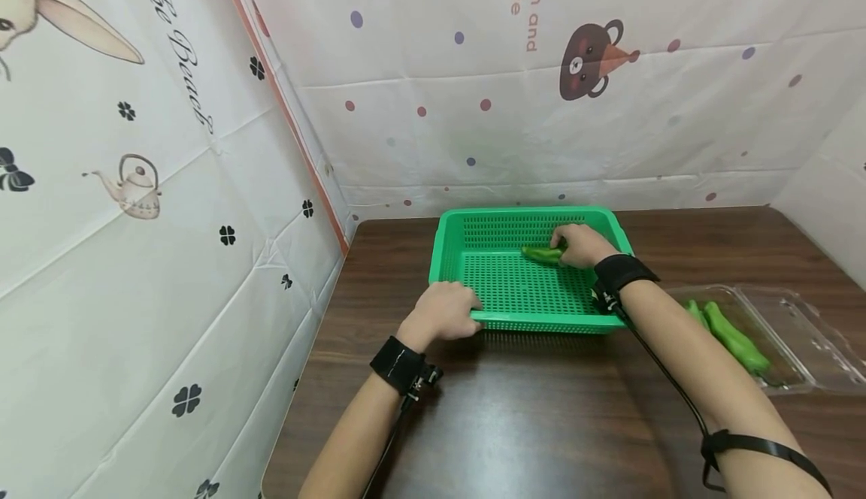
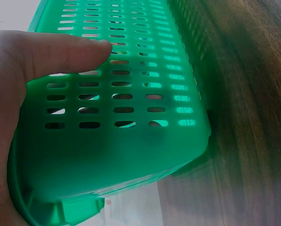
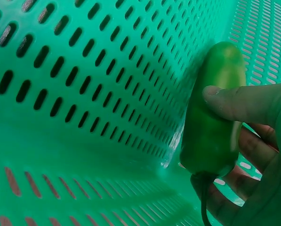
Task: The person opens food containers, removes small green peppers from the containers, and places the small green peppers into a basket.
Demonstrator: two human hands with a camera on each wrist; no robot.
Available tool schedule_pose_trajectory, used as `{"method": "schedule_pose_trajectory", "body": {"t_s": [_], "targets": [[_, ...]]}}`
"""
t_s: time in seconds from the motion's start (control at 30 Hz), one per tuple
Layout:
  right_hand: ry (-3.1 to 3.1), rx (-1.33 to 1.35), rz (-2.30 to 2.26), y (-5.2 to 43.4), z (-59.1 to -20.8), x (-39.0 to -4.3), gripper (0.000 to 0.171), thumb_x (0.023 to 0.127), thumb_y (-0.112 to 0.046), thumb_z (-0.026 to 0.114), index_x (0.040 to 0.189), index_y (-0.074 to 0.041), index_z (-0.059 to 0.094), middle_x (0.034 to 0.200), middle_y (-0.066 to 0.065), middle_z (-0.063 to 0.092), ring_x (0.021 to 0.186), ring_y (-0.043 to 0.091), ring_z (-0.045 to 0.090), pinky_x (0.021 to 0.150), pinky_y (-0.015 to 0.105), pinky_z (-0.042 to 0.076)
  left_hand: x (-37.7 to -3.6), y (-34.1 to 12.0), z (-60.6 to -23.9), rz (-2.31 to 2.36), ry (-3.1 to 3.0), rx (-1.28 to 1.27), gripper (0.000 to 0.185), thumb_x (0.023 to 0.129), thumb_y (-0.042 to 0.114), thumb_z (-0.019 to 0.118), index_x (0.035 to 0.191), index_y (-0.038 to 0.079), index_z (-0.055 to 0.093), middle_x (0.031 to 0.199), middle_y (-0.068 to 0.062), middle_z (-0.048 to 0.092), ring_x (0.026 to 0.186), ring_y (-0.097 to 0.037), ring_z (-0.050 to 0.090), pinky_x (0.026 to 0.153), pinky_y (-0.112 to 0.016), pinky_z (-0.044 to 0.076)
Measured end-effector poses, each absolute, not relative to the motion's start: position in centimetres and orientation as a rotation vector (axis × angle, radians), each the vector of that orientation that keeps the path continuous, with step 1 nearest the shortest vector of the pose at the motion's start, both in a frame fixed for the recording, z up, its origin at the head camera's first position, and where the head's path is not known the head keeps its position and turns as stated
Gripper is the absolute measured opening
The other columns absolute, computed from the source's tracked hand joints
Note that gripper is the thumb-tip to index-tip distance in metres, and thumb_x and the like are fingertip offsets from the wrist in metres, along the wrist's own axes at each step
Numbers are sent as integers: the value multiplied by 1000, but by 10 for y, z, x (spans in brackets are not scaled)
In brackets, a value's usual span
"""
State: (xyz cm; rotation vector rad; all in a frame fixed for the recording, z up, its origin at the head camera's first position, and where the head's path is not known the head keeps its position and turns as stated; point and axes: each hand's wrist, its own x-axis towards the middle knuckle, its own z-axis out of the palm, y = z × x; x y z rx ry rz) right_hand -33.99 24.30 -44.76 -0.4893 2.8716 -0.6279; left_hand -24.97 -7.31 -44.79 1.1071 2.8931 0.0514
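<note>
A green perforated plastic basket stands on the dark wooden table. My left hand grips its near left corner; in the left wrist view the thumb lies along the basket wall. My right hand is inside the basket near its far right side and holds a green pepper low over the floor. In the right wrist view the thumb and fingers curl round the pepper, stem end toward the wrist.
A clear plastic clamshell tray lies open at the right of the table with green peppers in it. Printed cloth walls stand close on the left and behind. Bare table lies in front of the basket.
</note>
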Motion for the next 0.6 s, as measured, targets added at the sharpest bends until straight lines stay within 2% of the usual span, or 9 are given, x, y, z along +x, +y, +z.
{"method": "schedule_pose_trajectory", "body": {"t_s": [0.17, 0.3, 0.47, 0.6], "targets": [[2856, -481, -626, 242, -449, -342, 32, 88, 7, 59, 119, 2, 64, 124, 29, 60, 102, 40, 59, 75, 44, 44, -250, -74, -448, 48, 2886, 1096, 30, 90, 42, 68, 67, 27, 57, 61, 9, 23, 58, -8, 24, 53, -26, 19], [2841, -469, -640, 243, -450, -342, 31, 88, 6, 60, 119, 2, 63, 124, 29, 60, 103, 41, 59, 76, 46, 45, -250, -73, -448, 59, 2882, 1094, 33, 90, 42, 68, 65, 27, 53, 61, 9, 21, 58, -9, 22, 53, -27, 18], [2823, -457, -661, 244, -451, -341, 29, 89, 4, 61, 118, 1, 62, 127, 31, 59, 114, 48, 57, 83, 53, 49, -251, -73, -448, 68, 2878, 1100, 40, 90, 42, 68, 62, 26, 45, 61, 9, 20, 58, -9, 20, 53, -27, 17], [2822, -433, -668, 244, -451, -342, 27, 91, 1, 66, 117, -1, 62, 128, 33, 59, 115, 50, 57, 82, 53, 51, -251, -73, -447, 68, 2883, 1102, 44, 90, 42, 69, 60, 26, 41, 61, 9, 20, 58, -9, 21, 53, -27, 18]]}}
